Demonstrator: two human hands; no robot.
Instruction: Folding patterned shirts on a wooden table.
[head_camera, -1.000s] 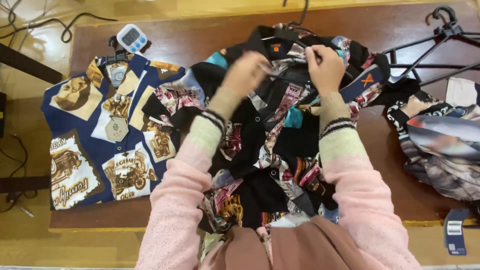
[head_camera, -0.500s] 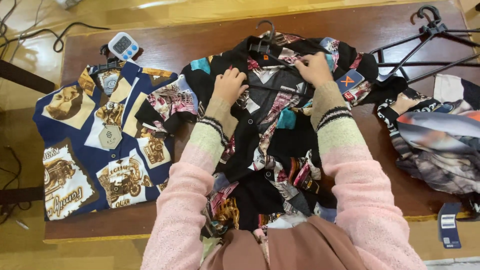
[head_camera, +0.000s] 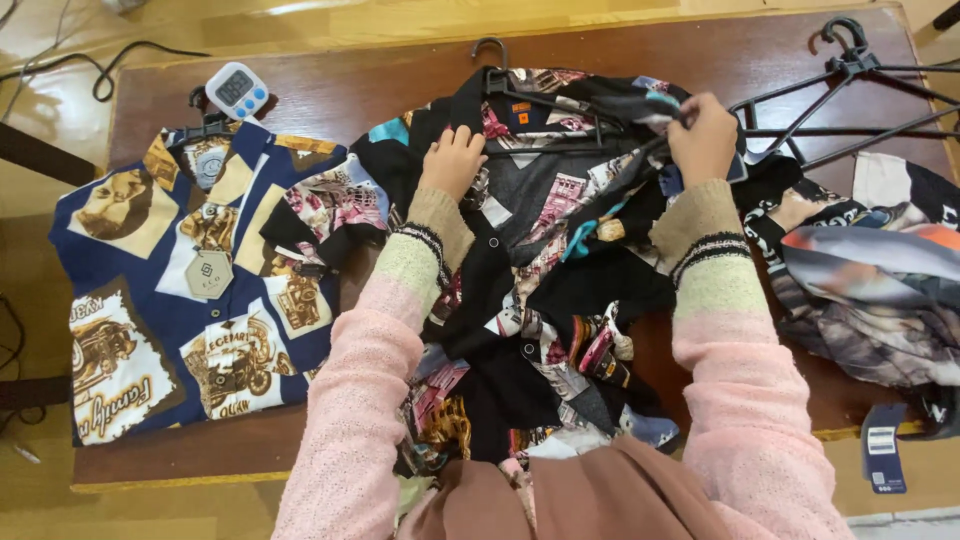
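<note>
Both hands work the black shirt (head_camera: 530, 300): the right hand (head_camera: 703, 135) has moved outward, pinching its shoulder over the hanger (head_camera: 545, 105); the left hand (head_camera: 452, 160) presses flat, steadying it.

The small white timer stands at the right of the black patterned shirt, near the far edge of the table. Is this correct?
Not quite. The head view shows the timer at the left of the black patterned shirt, above the navy shirt, near the far edge of the table.

Bright, sharp; perhaps slight floor glare
</note>
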